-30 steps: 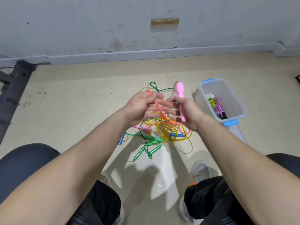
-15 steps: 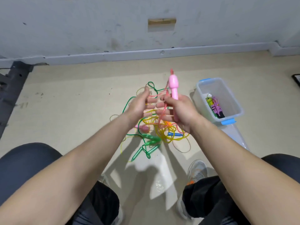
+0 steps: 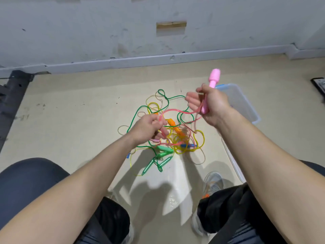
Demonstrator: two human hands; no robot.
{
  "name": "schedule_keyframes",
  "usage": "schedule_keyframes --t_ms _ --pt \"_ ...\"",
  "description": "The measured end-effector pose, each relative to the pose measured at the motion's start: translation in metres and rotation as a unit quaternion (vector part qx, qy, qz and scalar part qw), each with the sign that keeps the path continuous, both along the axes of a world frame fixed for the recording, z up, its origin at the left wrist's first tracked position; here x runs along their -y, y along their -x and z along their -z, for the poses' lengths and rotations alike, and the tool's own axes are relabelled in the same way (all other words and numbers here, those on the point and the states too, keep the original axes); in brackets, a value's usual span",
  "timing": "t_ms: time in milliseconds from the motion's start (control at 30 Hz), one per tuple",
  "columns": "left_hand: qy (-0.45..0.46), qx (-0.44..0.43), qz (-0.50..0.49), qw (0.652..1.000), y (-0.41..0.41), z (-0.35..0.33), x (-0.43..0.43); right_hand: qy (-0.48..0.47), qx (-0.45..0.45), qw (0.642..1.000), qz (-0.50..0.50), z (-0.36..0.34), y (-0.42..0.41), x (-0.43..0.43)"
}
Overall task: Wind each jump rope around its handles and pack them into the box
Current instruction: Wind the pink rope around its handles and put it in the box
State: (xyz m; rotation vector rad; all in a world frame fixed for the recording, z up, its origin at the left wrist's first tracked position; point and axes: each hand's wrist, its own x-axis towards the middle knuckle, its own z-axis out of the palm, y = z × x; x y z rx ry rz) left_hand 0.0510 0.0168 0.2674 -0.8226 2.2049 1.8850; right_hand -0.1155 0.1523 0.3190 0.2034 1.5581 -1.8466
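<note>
Right hand [image 3: 211, 106] is up high, fingers curled tight round the pink handle [image 3: 213, 77], whose fat end pokes out above the fist just in front of the box [image 3: 246, 106]. The pink cord [image 3: 177, 110] runs from that fist in a slack arc down to the left hand [image 3: 149, 127], which pinches it between thumb and curled fingers right above the tangle [image 3: 184, 138] on the floor [image 3: 79, 120]. That tangle is the trouble: yellow, green and clear loops lie across one another, with the green handles [image 3: 163, 150] at its near edge and an orange handle [image 3: 173, 125] in the middle, and the pink line dives into it below the left hand. So the step, I'd say, is winding this rope onto its handle. To do it well, the left hand should feed cord under light tension, lifting it clear of the other loops before each turn and laying the turns side by side along the shaft, not heaped. Yank, and the whole heap comes along. What's in the box I can't tell; the right wrist covers most of it.
</note>
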Motion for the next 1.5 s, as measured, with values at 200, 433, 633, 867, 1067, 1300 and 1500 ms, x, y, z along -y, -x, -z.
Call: schedule_keyframes --t_ms 200,433,633,867,1067,1300,1500 --pt "-0.186 -0.107 -0.141 0.966 0.037 -0.068 0.006 -0.042 0.054 0.981 -0.183 0.028 -0.038 -0.015" --pt "-0.286 -0.127 -0.312 0.897 0.051 -0.077 0.033 -0.071 -0.056 0.961 -0.26 0.025 -0.066 -0.012" --pt "-0.178 -0.038 -0.188 0.965 0.024 -0.038 0.007 -0.037 -0.057 0.98 -0.189 0.006 -0.065 -0.004" --pt "-0.151 -0.005 0.074 0.986 -0.011 0.002 -0.042 0.066 -0.027 0.995 -0.069 -0.026 -0.049 0.019" --pt "-0.026 0.04 0.082 0.995 -0.029 0.018 -0.026 0.049 -0.024 0.999 -0.008 -0.028 -0.018 0.012" --pt "-0.182 -0.054 -0.072 0.979 -0.001 -0.046 -0.006 -0.067 0.01 0.978 -0.195 0.015 -0.044 -0.012" --pt "-0.356 -0.156 -0.279 0.878 0.027 -0.085 0.024 -0.034 -0.014 0.945 -0.325 0.018 -0.079 -0.022"
